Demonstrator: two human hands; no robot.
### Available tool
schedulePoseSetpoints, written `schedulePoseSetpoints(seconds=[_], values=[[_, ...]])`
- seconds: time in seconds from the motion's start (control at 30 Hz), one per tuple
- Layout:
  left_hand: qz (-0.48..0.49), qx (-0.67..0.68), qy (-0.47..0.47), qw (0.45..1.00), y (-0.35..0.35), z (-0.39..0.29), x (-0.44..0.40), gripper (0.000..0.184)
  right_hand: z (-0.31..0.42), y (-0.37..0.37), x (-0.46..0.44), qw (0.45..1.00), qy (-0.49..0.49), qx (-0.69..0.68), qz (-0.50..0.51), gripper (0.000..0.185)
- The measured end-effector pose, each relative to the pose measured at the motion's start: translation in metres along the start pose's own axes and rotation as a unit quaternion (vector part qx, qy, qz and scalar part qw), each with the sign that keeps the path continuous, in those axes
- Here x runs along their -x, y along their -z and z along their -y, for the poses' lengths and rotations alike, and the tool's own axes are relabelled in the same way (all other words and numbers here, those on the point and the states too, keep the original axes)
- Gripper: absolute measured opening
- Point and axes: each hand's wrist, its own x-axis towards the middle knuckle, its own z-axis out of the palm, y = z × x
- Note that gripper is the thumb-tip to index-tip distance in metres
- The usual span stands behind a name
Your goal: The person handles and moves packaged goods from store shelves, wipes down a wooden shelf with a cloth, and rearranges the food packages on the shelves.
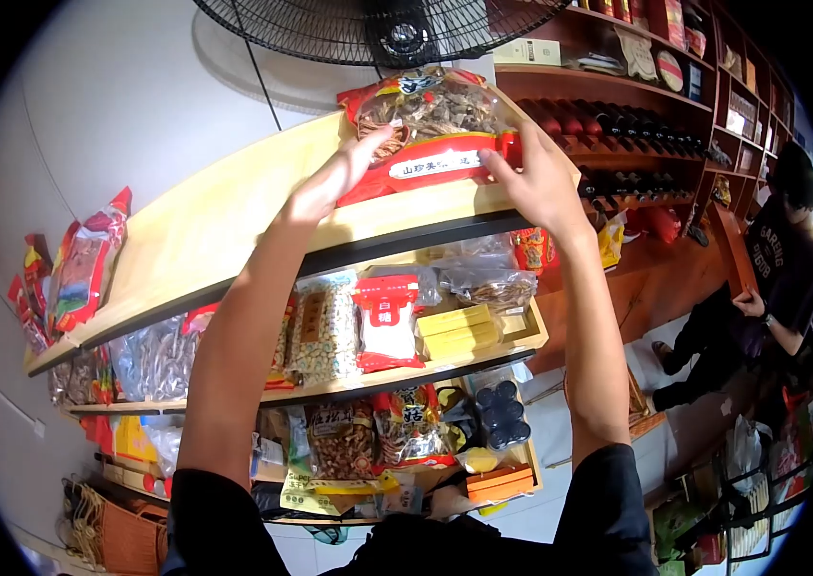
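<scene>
A large clear and red bag of dried mushrooms [435, 110] lies on the top board of a wooden shelf [205, 211], at its right end. My left hand [344, 173] grips the bag's left side, some fingers hidden. On the opposite side, my right hand [536, 178] holds the bag with its thumb over the red front; the other fingers are partly out of sight. Below my arms, the middle tier carries a red and white bag of white sugar [388, 322], a bag of pale beans or seeds [323, 326] and yellow blocks [459, 331].
A black fan [402, 34] hangs just above the bag. Red packages [90, 254] stand at the board's left end. The lower tier holds more bagged dried goods [339, 437]. A person [781, 250] stands at right near bottle racks [618, 130].
</scene>
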Motion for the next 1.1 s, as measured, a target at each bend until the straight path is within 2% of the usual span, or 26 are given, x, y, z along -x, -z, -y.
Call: schedulePoseSetpoints(seconds=[0.03, 0.07, 0.1, 0.13, 0.2, 0.27, 0.3, 0.4, 0.47, 0.63, 0.73, 0.8, 0.83, 0.93, 0.97, 1.07, 1.1], values=[[0.030, 0.023, 0.039, 0.999, 0.004, -0.005, 0.003, 0.057, 0.003, -0.002, -0.002, 1.000, 0.003, -0.002, 0.000, 0.062], [0.028, 0.021, 0.037, 0.999, 0.007, -0.010, 0.007, 0.057, 0.007, -0.003, -0.002, 0.999, -0.031, -0.023, 0.032, 0.062], [0.039, 0.043, 0.084, 0.995, 0.008, -0.023, 0.016, 0.055, 0.011, -0.003, -0.003, 0.995, -0.066, -0.043, 0.063, 0.062], [0.051, 0.065, 0.130, 0.988, 0.010, -0.035, 0.022, 0.052, 0.013, -0.006, -0.003, 0.997, -0.040, -0.047, 0.041, 0.062], [0.055, 0.081, 0.142, 0.985, 0.018, -0.041, 0.027, 0.050, 0.018, -0.011, -0.006, 0.996, -0.035, -0.060, 0.053, 0.062], [-0.015, -0.011, 0.163, 0.986, 0.035, -0.036, 0.030, 0.048, 0.027, -0.018, -0.006, 0.996, -0.006, -0.075, 0.040, 0.061], [0.022, 0.142, 0.137, 0.980, 0.046, -0.025, 0.034, 0.046, 0.032, -0.022, -0.006, 0.995, -0.012, -0.077, 0.055, 0.060], [0.037, 0.174, 0.134, 0.975, 0.070, -0.013, 0.037, 0.041, 0.053, -0.042, -0.003, 0.995, 0.004, -0.072, 0.063, 0.054], [0.031, 0.171, 0.120, 0.977, 0.090, -0.005, 0.042, 0.041, 0.066, -0.056, -0.004, 0.993, 0.006, -0.099, 0.070, 0.052], [-0.066, 0.136, 0.098, 0.984, 0.119, -0.005, 0.077, 0.046, 0.103, -0.073, -0.008, 0.986, 0.030, -0.144, 0.076, 0.053], [-0.103, 0.117, 0.090, 0.984, 0.140, -0.010, 0.098, 0.049, 0.124, -0.086, -0.012, 0.977, 0.027, -0.176, 0.117, 0.055], [-0.178, 0.081, 0.097, 0.976, 0.153, -0.016, 0.115, 0.044, 0.137, -0.102, -0.014, 0.969, 0.064, -0.218, 0.096, 0.056], [-0.173, 0.074, 0.082, 0.979, 0.166, -0.012, 0.121, 0.043, 0.145, -0.109, -0.014, 0.965, 0.078, -0.244, 0.057, 0.055], [-0.204, 0.037, 0.028, 0.978, 0.176, -0.020, 0.150, 0.042, 0.164, -0.117, -0.013, 0.942, 0.091, -0.316, 0.065, 0.054], [-0.243, 0.014, 0.023, 0.970, 0.175, -0.023, 0.161, 0.041, 0.170, -0.117, -0.011, 0.937, 0.097, -0.330, 0.060, 0.051], [-0.235, 0.006, -0.024, 0.972, 0.201, -0.004, 0.187, 0.038, 0.187, -0.112, -0.001, 0.905, 0.123, -0.404, 0.044, 0.050], [-0.266, -0.033, -0.035, 0.963, 0.200, -0.007, 0.198, 0.034, 0.192, -0.112, 0.002, 0.897, 0.160, -0.412, 0.003, 0.051]])
